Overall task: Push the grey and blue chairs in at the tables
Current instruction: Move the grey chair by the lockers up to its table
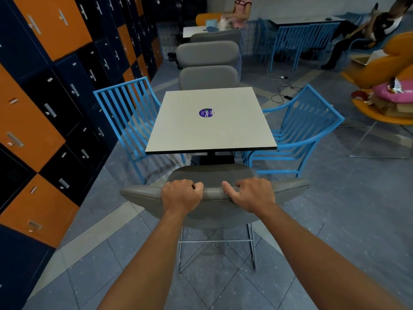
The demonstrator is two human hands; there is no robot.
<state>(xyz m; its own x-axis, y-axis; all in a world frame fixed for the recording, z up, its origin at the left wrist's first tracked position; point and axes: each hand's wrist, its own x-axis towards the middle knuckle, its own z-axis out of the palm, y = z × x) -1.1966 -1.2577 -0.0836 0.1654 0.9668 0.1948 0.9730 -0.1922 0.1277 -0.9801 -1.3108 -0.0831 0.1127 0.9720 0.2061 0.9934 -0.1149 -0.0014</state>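
A square desk [210, 121] stands beside the lockers [44, 108], 1 blue chair [127, 113] tucked at each side. The grey chair [214, 198] sits just short of its near edge, open floor behind. Left hand [181, 195] and right hand [252, 193] both clench the backrest's top rim.

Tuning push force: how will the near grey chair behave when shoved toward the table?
The grey chair probably slides rather than rolls: it has thin metal sled legs and no wheels. The smooth floor tiles suggest little drag. Both hands grip the backrest top, left hand, right hand, so it may tip forward.
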